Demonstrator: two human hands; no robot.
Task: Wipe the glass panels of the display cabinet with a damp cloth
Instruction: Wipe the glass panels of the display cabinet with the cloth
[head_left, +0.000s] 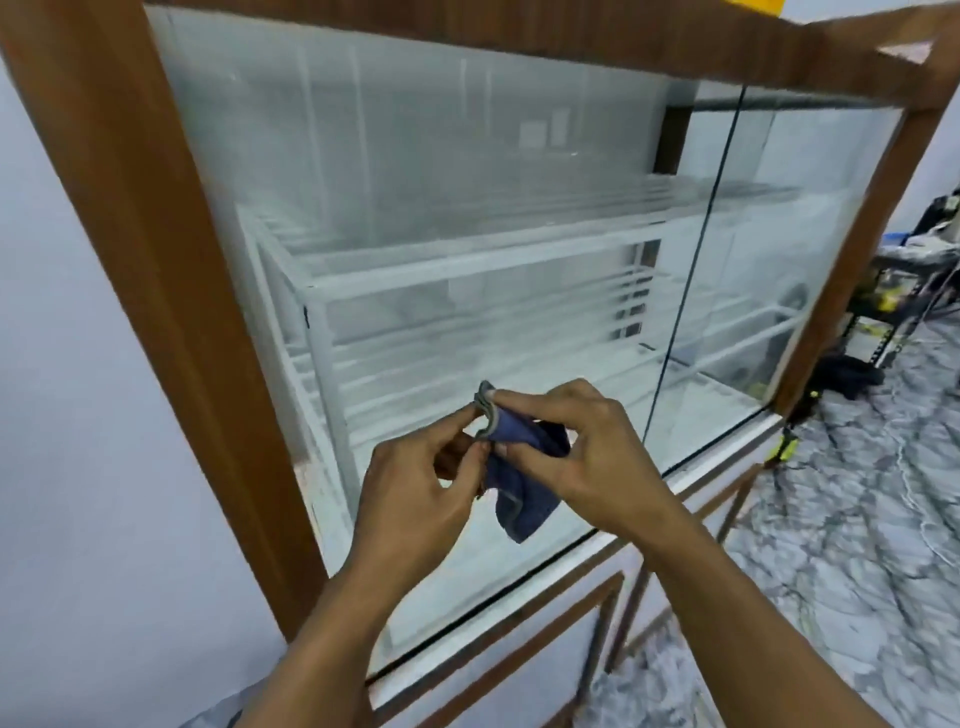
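**Cloth Preparation Ahead of Panel Contact**

The person holds the small dark blue fabric cloth (519, 501), edged with a grey stitched hem, in mid-air in front of the lower part of the tall brown wood-framed display cabinet (156, 270). The cloth is not touching the glass. The left hand (415, 483) pinches the bunched hem between thumb and fingertips. The right hand (597, 452) pinches the same upper edge from the opposite side, with its fingers curled over the fabric. Both grips are clamped on the cloth, and its loose lower part hangs in soft folds below them. This two-handed hold is judged to serve folding or gathering the cloth into a pad that fits one palm before wiping.

The large left glass panel (415, 171) is flat and clear, lightly hazed with reflections. It meets the right glass panel (789, 234) at a thin dark vertical seam. Behind the glass stands a white painted metal rack (467, 270) with slatted shelves. The floor (857, 545) has a grey-and-white marbled finish.

Whether the cloth is damp cannot be told. Wiping is judged not yet begun at this panel.
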